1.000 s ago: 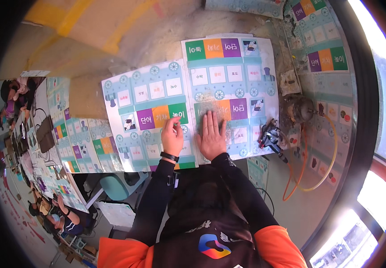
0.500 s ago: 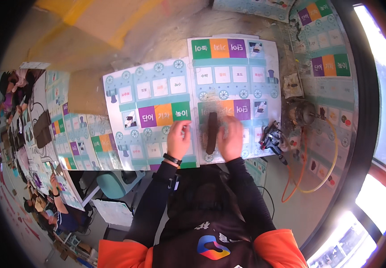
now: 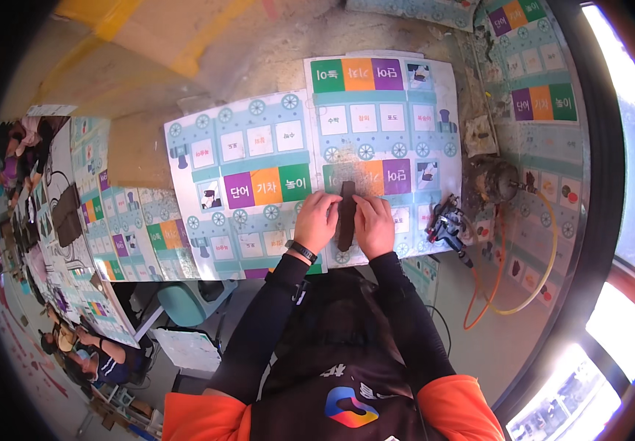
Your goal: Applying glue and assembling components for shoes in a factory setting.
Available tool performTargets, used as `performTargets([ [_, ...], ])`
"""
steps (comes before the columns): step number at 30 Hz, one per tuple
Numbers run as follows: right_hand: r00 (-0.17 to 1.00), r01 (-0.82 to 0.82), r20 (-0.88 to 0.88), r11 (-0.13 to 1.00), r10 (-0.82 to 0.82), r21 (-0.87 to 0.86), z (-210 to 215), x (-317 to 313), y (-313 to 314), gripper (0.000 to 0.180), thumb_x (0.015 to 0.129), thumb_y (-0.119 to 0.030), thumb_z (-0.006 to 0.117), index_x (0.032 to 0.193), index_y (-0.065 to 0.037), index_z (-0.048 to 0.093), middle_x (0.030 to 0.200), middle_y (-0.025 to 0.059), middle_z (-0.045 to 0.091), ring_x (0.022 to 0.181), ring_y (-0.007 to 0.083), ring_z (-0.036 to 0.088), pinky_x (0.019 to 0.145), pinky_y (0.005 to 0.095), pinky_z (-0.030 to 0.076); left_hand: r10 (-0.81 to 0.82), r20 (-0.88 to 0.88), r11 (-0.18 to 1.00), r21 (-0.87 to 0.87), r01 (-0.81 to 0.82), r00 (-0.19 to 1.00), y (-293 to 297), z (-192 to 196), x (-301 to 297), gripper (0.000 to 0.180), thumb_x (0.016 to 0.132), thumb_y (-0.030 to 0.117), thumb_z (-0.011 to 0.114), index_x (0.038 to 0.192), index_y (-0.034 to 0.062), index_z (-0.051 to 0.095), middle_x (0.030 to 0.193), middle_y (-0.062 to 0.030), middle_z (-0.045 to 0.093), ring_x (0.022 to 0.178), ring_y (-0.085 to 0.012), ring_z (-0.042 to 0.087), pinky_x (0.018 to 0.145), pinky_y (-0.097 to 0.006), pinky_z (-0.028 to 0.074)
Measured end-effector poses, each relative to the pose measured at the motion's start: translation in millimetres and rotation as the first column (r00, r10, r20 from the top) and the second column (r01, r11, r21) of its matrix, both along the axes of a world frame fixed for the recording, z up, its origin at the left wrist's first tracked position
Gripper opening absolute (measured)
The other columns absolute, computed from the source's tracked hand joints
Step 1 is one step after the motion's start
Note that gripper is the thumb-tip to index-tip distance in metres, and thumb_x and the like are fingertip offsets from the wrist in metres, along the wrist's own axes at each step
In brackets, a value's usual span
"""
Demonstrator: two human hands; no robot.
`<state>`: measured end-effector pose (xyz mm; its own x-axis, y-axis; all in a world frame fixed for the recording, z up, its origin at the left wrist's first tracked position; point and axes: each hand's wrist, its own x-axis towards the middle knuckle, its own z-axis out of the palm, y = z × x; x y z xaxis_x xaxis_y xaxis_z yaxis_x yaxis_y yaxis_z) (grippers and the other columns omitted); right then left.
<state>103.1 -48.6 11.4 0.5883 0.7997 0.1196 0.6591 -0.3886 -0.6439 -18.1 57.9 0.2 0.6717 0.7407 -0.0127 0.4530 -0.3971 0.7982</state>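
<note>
A long dark brown strip (image 3: 345, 229), narrow and slightly curved, lies lengthwise in front of me over printed sheets. My left hand (image 3: 314, 226), with a black band at the wrist, is closed with thumb and fingertips at the strip's far left edge. Opposite it, my right hand (image 3: 375, 226) pinches the far right edge. Under the strip is a right-hand printed sheet (image 3: 376, 147) with train-like drawings, coloured blocks and white cards. A similar left-hand sheet (image 3: 203, 176) adjoins it. The strip's material cannot be made out.
Right of the sheets rests a black spray gun (image 3: 446, 226), joined to orange and yellow hoses (image 3: 545, 257). Behind it stands a stained metal pot (image 3: 492, 178). More printed sheets (image 3: 545, 103) hang at the right. A teal chair (image 3: 185, 305) is below left, and other people (image 3: 97, 353) work farther left.
My left hand has moved right and away from me to the strip's edge. The fingers of my right hand have closed at its other edge. The strip has shifted slightly left.
</note>
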Motion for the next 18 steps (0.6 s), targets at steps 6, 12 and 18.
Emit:
performTargets([
  [6,0.999,0.020,-0.039,1.000,-0.020,-0.006,-5.0,1.0,1.6,0.021,0.087,-0.002,0.065,0.106,-0.005,0.072,0.102,0.0100,0.068,0.095,0.0320,0.062,0.082,0.0416,0.053,0.006,-0.017,0.999,0.034,-0.005,1.000,0.4,-7.4,7.9,0.010,0.091,0.008,0.064,0.100,0.0085,0.068,0.092,-0.0098,0.064,0.089,-0.0329,0.062,0.077,-0.043,0.051],
  [12,0.998,0.028,-0.057,0.999,-0.029,-0.017,-5.8,2.4,3.3,0.021,0.088,-0.003,0.064,0.107,-0.005,0.071,0.102,0.0106,0.069,0.095,0.0328,0.062,0.083,0.0418,0.053,-0.007,-0.020,0.999,0.040,0.008,1.000,2.4,-8.2,9.1,0.011,0.092,0.008,0.063,0.101,0.0092,0.069,0.091,-0.0094,0.065,0.089,-0.0328,0.062,0.077,-0.043,0.051],
  [18,0.998,0.037,-0.054,0.999,-0.037,-0.012,-6.9,2.9,4.4,0.018,0.089,-0.003,0.063,0.105,-0.005,0.071,0.101,0.0110,0.068,0.095,0.0336,0.062,0.082,0.0424,0.052,-0.015,-0.009,0.998,0.055,0.015,1.000,4.2,-8.6,9.6,0.012,0.092,0.007,0.062,0.101,0.0098,0.070,0.088,-0.0085,0.064,0.084,-0.0316,0.061,0.074,-0.042,0.050],
])
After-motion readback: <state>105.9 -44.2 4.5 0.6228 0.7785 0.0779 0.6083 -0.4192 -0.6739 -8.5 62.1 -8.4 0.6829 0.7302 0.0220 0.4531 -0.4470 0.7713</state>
